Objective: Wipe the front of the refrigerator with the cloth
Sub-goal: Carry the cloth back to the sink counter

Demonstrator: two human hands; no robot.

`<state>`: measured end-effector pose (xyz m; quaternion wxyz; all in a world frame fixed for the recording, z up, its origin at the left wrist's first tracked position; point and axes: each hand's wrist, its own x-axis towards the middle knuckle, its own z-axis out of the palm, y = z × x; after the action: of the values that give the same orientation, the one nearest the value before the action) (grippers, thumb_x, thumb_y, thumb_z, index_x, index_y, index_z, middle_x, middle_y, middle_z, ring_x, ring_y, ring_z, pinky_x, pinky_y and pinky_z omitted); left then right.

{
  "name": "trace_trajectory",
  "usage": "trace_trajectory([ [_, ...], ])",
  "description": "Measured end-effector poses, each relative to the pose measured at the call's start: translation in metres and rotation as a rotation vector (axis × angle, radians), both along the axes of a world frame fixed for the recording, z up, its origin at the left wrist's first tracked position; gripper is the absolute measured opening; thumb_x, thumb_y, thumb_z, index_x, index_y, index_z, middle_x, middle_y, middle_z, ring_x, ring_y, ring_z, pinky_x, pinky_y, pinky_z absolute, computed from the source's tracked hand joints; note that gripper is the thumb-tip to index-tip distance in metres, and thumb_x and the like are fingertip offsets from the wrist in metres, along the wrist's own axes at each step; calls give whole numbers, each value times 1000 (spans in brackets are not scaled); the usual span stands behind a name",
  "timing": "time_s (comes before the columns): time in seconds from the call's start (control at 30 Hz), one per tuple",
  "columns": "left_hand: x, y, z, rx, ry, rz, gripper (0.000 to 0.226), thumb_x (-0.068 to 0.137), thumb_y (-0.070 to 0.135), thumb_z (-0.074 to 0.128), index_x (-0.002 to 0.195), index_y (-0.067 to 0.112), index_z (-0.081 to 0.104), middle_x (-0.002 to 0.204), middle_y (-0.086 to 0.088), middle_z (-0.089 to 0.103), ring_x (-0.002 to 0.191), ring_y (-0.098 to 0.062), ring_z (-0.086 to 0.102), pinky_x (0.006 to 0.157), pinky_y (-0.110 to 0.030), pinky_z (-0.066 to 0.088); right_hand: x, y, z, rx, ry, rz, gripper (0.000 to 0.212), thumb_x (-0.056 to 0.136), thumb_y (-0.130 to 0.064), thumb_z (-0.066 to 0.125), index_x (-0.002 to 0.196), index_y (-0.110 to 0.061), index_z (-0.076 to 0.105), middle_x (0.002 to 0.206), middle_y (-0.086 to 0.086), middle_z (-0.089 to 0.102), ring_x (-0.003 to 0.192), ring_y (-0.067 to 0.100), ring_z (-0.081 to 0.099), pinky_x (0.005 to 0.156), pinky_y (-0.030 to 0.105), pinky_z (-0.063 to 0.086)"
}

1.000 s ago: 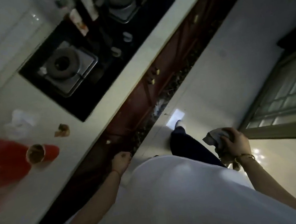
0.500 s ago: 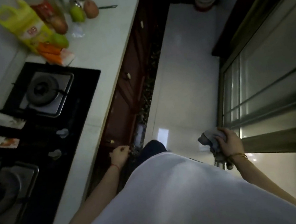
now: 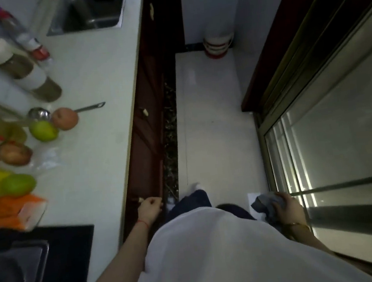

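A crumpled grey cloth (image 3: 266, 203) hangs at hip height on my right, and my right hand (image 3: 287, 206) is closed around it, close to the glass sliding door (image 3: 331, 139). My left hand (image 3: 149, 207) hangs in a loose fist with nothing in it, beside the dark red cabinet fronts (image 3: 146, 145) under the counter. No refrigerator shows in this view. My white shirt hides the lower middle of the frame.
A white counter (image 3: 96, 86) runs along the left with bottles (image 3: 19, 66), fruit (image 3: 44, 130), a ladle, snack packets, a sink (image 3: 91, 10) and a black stove (image 3: 32, 260). A narrow white floor (image 3: 210, 120) leads ahead to a red-and-white bucket (image 3: 217, 43).
The view has swung along the counter from the stove toward the sink as I walk forward. Both hands stay at my sides, the cloth still in the right.
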<state>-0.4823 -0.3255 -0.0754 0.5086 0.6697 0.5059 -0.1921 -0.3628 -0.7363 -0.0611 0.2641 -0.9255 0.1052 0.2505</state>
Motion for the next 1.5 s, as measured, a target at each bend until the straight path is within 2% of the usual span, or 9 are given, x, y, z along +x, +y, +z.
trace_trajectory([
  [0.23, 200, 61, 53, 94, -100, -140, 22, 93, 24, 58, 106, 12, 71, 102, -13, 74, 92, -28, 70, 91, -38, 53, 146, 65, 29, 38, -111, -46, 37, 91, -23, 62, 127, -20, 56, 115, 15, 62, 102, 36, 62, 85, 40, 52],
  [0.33, 250, 73, 42, 62, -59, -158, 25, 95, 21, 56, 111, 8, 69, 100, -12, 72, 88, -25, 67, 90, -35, 52, 190, 75, 12, 61, -105, -111, 30, 89, -31, 59, 119, -34, 56, 103, 6, 59, 85, 30, 66, 75, 47, 59],
  [0.5, 323, 90, 22, 20, 36, -144, 22, 96, 17, 54, 103, 3, 69, 106, -18, 70, 88, -24, 62, 91, -36, 52, 300, 93, 2, 59, -74, -106, 26, 88, -21, 63, 114, -21, 63, 99, 12, 67, 77, 27, 62, 62, 32, 48],
  [0.6, 378, 102, 25, 37, 71, -117, 29, 97, 18, 52, 114, -1, 67, 113, -18, 68, 86, -19, 58, 83, -28, 41, 390, 110, 11, 6, -74, -65, 29, 89, -20, 63, 118, -16, 62, 108, 18, 66, 92, 38, 63, 71, 34, 46],
  [0.73, 458, 122, 29, 32, -6, 93, 30, 94, 20, 57, 111, -3, 67, 107, -21, 71, 89, -32, 67, 89, -39, 54, 522, 151, 31, -1, -99, 100, 36, 94, -19, 60, 129, -13, 55, 119, 25, 59, 103, 42, 59, 86, 44, 48],
  [0.9, 520, 156, -23, 31, 17, 219, 13, 87, 29, 63, 88, 18, 70, 104, -21, 72, 104, -41, 67, 94, -53, 54, 644, 219, 48, 25, -144, 263, 36, 91, -12, 63, 126, -7, 58, 116, 28, 59, 105, 46, 58, 88, 46, 49],
  [1.07, 586, 162, 21, 23, 51, 219, 24, 88, 26, 60, 92, 7, 74, 104, -20, 73, 102, -34, 68, 92, -39, 52, 716, 274, 37, 22, -63, 442, 37, 94, -18, 59, 131, -18, 55, 125, 17, 56, 111, 36, 57, 97, 45, 48],
  [1.2, 630, 193, 39, 85, 18, 289, 25, 93, 24, 55, 101, 9, 73, 108, -13, 73, 105, -28, 66, 89, -31, 48, 782, 332, 41, 27, -9, 548, 29, 95, -15, 56, 121, -27, 57, 116, 16, 56, 80, 22, 60, 70, 35, 52],
  [1.5, 674, 279, 83, 300, -127, 602, 22, 93, 15, 55, 104, 9, 73, 106, -5, 73, 102, -21, 65, 96, -32, 48, 894, 563, 90, 174, -206, 1102, 49, 87, -33, 45, 131, -14, 52, 123, 19, 57, 104, 37, 55, 84, 38, 44],
])
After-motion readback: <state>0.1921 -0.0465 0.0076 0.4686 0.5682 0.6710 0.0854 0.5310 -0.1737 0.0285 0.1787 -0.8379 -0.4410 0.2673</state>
